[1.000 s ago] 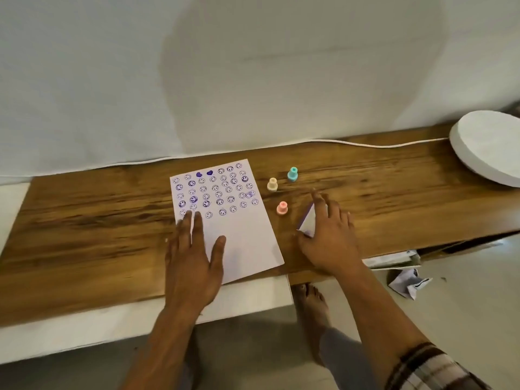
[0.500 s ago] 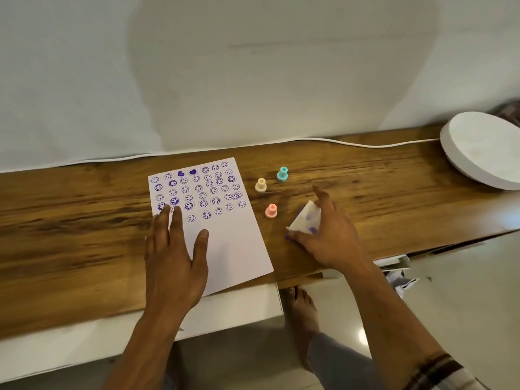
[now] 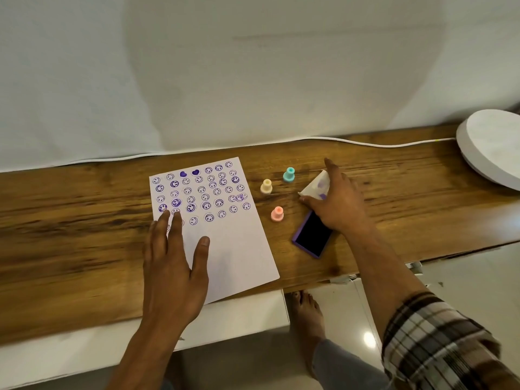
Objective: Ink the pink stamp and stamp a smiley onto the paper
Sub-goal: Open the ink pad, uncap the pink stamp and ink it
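Pink stamp, open ink pad and half-filled paper before us.

We see the small pink plastic knob-shaped stamp standing upright on the wooden table, between the white sheet of paper and the purple-rimmed rectangular ink pad. The pad lies flat and uncovered, its dark inking face up, just beside the stamp. The paper lies flat and slightly turned, its upper half covered with rows of purple smileys and two solid hearts, its lower half blank.
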Motion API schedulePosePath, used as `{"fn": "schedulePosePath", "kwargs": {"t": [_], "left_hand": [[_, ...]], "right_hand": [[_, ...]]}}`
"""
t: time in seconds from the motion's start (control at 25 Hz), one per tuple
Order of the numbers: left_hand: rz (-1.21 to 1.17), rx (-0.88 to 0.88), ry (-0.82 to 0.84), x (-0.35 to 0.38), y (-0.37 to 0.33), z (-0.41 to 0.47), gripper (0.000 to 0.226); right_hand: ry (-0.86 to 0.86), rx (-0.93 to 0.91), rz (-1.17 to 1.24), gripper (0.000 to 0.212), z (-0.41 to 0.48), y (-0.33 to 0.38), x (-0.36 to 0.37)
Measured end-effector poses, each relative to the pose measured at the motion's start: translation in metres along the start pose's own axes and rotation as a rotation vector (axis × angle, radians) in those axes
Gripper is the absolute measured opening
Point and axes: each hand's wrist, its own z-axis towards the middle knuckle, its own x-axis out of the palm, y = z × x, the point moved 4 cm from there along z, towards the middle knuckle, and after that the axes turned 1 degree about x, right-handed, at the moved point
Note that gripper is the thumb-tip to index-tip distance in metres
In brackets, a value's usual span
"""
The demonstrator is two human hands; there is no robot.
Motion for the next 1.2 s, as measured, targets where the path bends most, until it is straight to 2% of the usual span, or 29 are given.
{"fn": "schedulePosePath", "kwargs": {"t": [0.12,0.24,0.32,0.44,0.52,0.56,0.68,0.8,1.0,1.2], "left_hand": [[-0.022,0.003,-0.003,-0.001,-0.001,-0.001,0.082],[-0.040,-0.011,-0.006,-0.002,-0.003,0.000,0.079],[-0.054,-0.009,-0.023,-0.004,-0.007,-0.001,0.075],[-0.061,0.055,-0.063,-0.006,-0.013,-0.004,0.059],[-0.154,0.046,0.012,-0.004,-0.014,-0.004,0.046],[-0.256,0.005,0.083,-0.003,-0.016,-0.004,0.040],[-0.570,-0.108,0.294,0.002,-0.029,-0.006,0.038],[-0.740,-0.111,0.362,0.004,-0.037,-0.009,0.038],[-0.708,-0.151,0.353,0.001,-0.025,-0.012,0.029],[-0.827,-0.249,0.376,0.007,-0.025,-0.009,0.027]], "right_hand": [[-0.039,-0.031,-0.032,0.098,-0.002,0.001,0.000],[-0.140,-0.161,0.047,0.064,-0.019,0.013,-0.001],[-0.022,-0.255,0.062,0.044,-0.036,0.029,0.011],[0.117,-0.401,-0.041,0.023,-0.055,0.048,0.031],[0.112,-0.348,0.065,0.018,-0.066,0.053,0.030],[0.104,-0.281,0.195,0.014,-0.074,0.055,0.027],[0.148,-0.114,0.592,0.014,-0.115,0.059,0.027],[0.190,-0.153,0.724,0.022,-0.157,0.067,0.029],[0.241,-0.206,0.656,0.025,-0.158,0.071,0.029],[0.220,-0.303,0.599,0.023,-0.152,0.075,0.033]]}}
